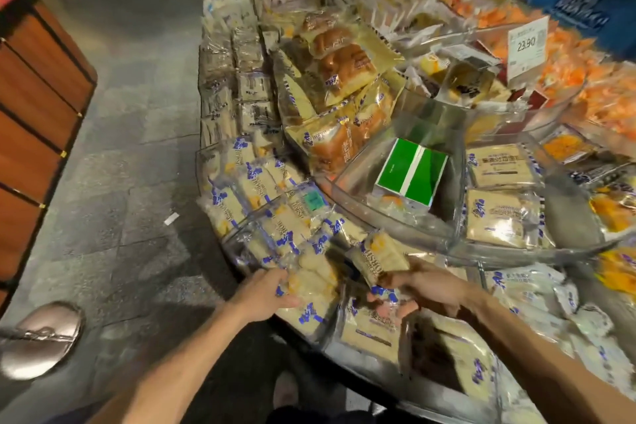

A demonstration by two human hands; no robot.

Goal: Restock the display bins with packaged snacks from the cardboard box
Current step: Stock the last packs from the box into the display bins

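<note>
While we stock the front-edge bin [237, 251], left hand [270, 294] fingers [290, 302] wrap pale packs [311, 280], right hand [418, 286] pinches one packet [378, 260]; next: seat both flat.

The blue sign [581, 0] is smeared, unreadable, and cut by the right edge. The price tag's [526, 46] small print is too small to read. The left hand's [265, 293] fingertips blur into packets [309, 282]; its grip is unclear. The packet [377, 262] the right hand [418, 289] holds hides its fingertips.
</note>
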